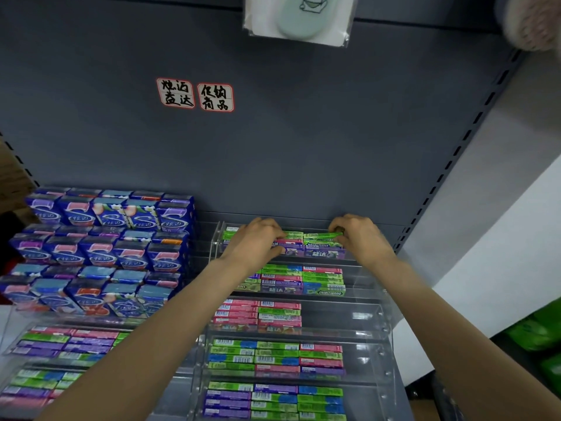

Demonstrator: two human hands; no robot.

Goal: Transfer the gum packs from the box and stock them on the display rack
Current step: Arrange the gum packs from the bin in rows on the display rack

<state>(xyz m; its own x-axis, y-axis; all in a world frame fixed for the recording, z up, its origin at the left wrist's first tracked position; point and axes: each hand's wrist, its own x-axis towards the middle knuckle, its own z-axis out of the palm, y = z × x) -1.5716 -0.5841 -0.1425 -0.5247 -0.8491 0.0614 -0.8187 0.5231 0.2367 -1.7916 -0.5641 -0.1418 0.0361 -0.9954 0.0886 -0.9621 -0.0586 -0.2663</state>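
Green, purple, pink gum packs (321, 279); grey shelf panel (303, 147).

Head view, downward, near rack (385, 329)

**Dim, even light with soft edges**

Light is flat and cool. Glare streaks the clear rack (368, 314) at its right edge. Wide-angle bending curves the upright (473, 123). The top right corner and lower left packs (45, 387) blur.
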